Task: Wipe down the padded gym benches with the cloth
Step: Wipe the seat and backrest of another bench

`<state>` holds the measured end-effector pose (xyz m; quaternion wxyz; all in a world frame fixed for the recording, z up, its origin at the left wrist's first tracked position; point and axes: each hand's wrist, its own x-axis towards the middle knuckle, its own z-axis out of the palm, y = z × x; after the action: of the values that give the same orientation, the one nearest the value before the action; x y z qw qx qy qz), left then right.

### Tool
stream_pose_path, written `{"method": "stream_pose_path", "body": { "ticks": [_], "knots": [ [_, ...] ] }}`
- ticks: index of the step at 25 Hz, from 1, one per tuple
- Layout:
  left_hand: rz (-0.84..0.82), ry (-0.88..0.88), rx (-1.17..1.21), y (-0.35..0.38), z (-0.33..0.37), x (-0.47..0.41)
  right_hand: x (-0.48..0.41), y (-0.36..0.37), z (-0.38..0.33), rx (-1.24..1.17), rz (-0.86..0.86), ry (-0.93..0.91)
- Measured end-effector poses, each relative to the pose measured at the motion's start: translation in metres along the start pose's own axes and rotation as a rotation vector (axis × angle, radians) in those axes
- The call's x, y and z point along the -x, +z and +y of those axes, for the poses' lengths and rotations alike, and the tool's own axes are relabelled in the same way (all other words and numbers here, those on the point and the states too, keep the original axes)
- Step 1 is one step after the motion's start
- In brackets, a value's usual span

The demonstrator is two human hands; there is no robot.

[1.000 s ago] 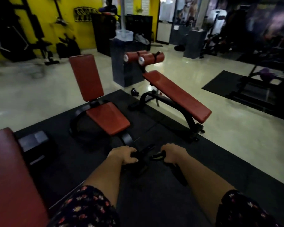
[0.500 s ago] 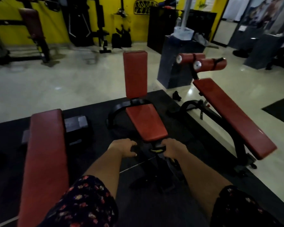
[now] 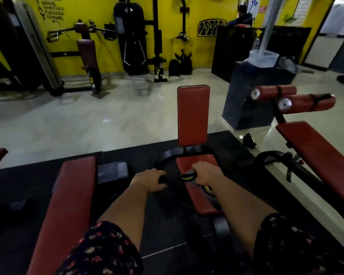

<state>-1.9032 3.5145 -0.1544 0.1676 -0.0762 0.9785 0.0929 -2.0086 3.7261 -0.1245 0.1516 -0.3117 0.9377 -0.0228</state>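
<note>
– Red padding covers the upright bench (image 3: 193,116) in the middle: the back pad stands tall and the seat pad lies low in front of it. Where is the cloth?
– Over the near half of that seat. The cloth (image 3: 187,177) is dark with yellow marks and hangs between the person's two hands, just above the pad.
– Does it touch the pad?
– That cannot be told, because the hands hide the underside.
– And the fingers?
– The right hand (image 3: 206,173) is over the seat, with its fingers curled tight round one end of the cloth. The left hand (image 3: 149,180) is just left of the seat's edge, above the black frame (image 3: 163,160) that curves round it. Its fingers are curled too, round a dark end. It is dim there, but it looks like the same cloth.
– What stands around that bench?
– To its left lies a flat bench (image 3: 68,205) with the same red pad, with a strip of black mat (image 3: 131,153) between them. To its right is an inclined bench (image 3: 316,151), with two red roller pads (image 3: 306,103) at its far, high end. Behind it and to the right stands a grey block (image 3: 252,92).
– And farther back?
– Beyond the bench a pale, shiny floor (image 3: 107,120) runs to a yellow wall (image 3: 205,8) lined with dark machines (image 3: 130,36). Nearer than the bench, floral sleeves (image 3: 101,249) cover the person's upper arms.
</note>
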Motion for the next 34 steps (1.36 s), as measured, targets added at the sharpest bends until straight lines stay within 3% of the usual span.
{"method": "stream_pose_path", "body": {
  "ticks": [9, 21, 34],
  "knots": [
    [-0.019, -0.02, 0.001, -0.032, -0.052, -0.104, -0.12, -0.02, 0.003, 0.008, -0.045, -0.024],
    [-0.116, 0.187, -0.048, -0.084, -0.157, -0.29, -0.293, -0.032, -0.014, -0.095, -0.051, 0.173],
    [-0.263, 0.498, -0.128, -0.097, -0.098, -0.414, -0.308, -0.01, 0.08, -0.274, -0.086, 0.558]
  ]
}}
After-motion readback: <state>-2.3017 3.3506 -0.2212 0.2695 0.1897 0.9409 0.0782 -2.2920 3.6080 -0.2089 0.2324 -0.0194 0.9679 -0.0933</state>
